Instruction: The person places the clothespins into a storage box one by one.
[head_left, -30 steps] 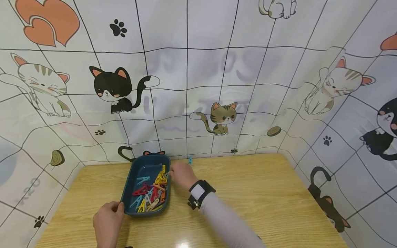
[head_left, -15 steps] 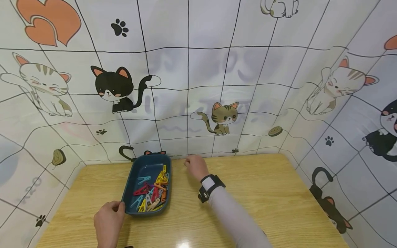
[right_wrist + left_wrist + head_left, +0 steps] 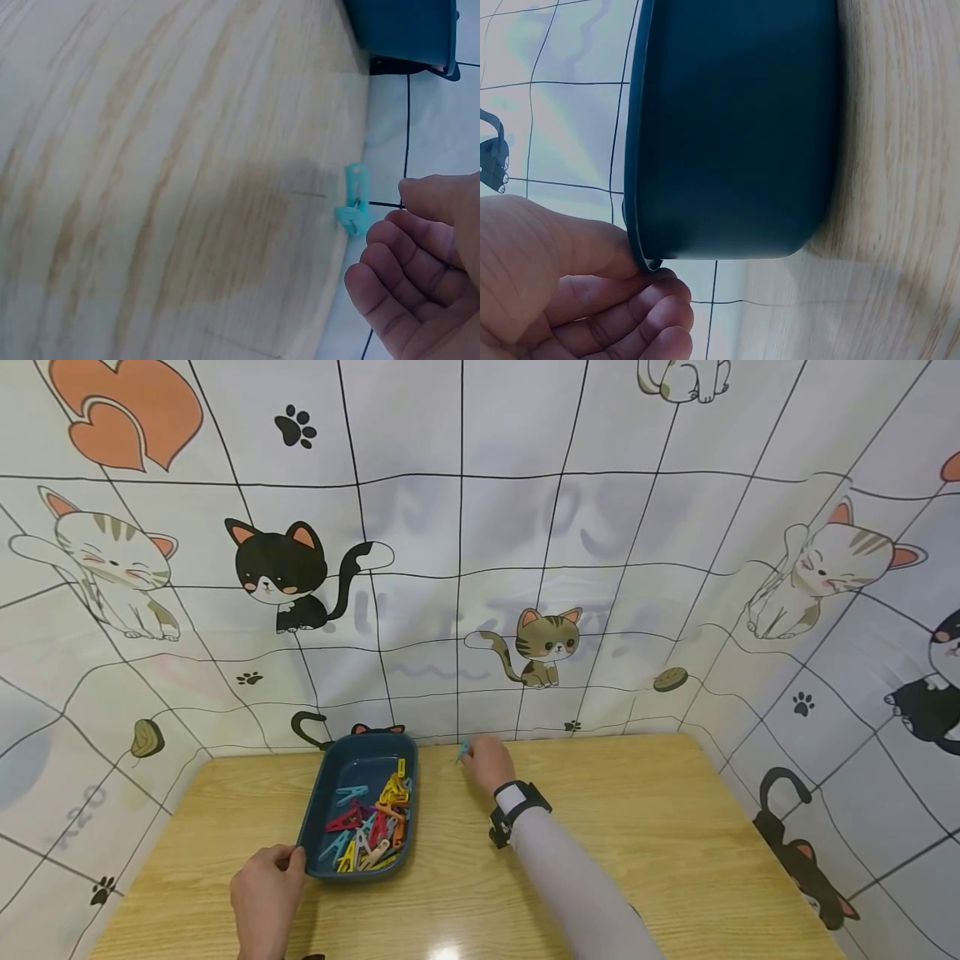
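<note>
A dark blue plastic tray (image 3: 360, 757) holds several clothespins (image 3: 375, 831) in yellow, red, orange and light blue. My left hand (image 3: 266, 893) pinches its near left corner; in the left wrist view, the thumb lies on the rim (image 3: 635, 187) with the fingers curled underneath. At the table's back edge, my right hand (image 3: 491, 764) is beside a single light blue clothespin (image 3: 355, 199). In the right wrist view, its fingers are loosely curled, the thumb is near the forefinger, and a small gap separates the fingertips from the clothespin.
The wooden table (image 3: 585, 843) meets a wall covering (image 3: 420, 610) printed with cats and grid lines at the back and sides. The tray stands left of the table's middle, close to the back wall.
My right hand has moved from the tray's right rim to the back edge, over the light blue clothespin, then slightly aside so it shows again. My left hand has kept its grip.
</note>
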Demonstrator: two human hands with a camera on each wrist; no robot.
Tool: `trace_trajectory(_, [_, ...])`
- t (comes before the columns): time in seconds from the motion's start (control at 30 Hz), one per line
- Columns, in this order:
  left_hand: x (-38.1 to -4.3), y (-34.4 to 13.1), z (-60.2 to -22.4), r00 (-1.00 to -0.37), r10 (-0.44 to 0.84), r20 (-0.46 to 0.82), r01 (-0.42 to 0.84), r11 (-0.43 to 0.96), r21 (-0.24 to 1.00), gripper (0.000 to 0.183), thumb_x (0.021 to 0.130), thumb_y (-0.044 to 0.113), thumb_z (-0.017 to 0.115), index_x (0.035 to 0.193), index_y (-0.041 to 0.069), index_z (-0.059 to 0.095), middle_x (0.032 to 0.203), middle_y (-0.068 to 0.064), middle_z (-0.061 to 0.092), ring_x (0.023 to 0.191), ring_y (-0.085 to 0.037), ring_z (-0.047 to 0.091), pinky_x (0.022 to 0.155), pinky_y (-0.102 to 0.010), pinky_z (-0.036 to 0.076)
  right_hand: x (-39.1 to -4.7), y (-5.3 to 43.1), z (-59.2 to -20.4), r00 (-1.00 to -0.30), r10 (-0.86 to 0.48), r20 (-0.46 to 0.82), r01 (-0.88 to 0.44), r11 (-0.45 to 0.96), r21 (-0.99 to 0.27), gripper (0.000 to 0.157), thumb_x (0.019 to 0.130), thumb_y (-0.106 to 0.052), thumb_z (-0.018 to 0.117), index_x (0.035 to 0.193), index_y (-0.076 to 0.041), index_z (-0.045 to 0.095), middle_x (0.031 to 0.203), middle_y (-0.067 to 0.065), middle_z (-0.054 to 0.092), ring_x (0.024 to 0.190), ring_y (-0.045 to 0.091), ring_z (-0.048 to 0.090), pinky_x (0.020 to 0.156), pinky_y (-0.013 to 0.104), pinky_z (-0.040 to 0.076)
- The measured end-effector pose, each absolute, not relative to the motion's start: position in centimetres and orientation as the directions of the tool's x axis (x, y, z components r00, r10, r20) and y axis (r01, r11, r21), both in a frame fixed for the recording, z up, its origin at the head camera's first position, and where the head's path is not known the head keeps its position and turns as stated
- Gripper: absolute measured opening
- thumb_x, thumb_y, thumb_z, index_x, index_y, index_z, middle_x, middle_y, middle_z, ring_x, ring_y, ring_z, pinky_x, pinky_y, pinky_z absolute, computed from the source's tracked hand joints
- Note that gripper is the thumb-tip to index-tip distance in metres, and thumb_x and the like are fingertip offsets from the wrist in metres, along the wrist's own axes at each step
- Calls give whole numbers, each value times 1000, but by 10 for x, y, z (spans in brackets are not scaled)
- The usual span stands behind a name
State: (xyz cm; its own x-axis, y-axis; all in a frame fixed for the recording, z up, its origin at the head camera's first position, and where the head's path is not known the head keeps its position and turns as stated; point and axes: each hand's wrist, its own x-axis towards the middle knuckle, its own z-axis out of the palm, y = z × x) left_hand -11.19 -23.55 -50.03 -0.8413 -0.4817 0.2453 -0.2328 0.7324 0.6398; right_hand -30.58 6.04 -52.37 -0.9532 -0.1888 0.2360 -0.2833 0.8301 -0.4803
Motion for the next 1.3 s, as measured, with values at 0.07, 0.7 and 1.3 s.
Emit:
trace_trajectory(0.07, [-112,-236,-501,-842,-480,245,-232,733,640,14,87,4,72,85,-10,76,73,-19,71,64,-34,66,60,-46,49,-307,61,-526,-959,-176,220,-265,832,-488,45,94,-12,75,56,-12,51,57,-5,43,52,8,37,50,20,28])
trace_trajectory(0.7, [-111,-234,-500,-841,-496,218,-260,723,640,16,88,5,70,86,-9,77,74,-20,72,64,-33,67,58,-43,48,-312,58,-538,-977,-122,177,-190,875,-445,53,92,-10,76,52,-12,41,53,-4,36,49,11,34,46,24,28])
trace_trajectory(1.3, [-114,-233,-500,-830,-513,221,-274,719,639,16,88,4,69,87,-10,76,75,-21,72,64,-32,66,56,-39,45,-314,55,-538,-982,-100,163,-159,899,-409,40,92,-7,73,60,-9,48,60,0,45,53,12,38,46,25,32])
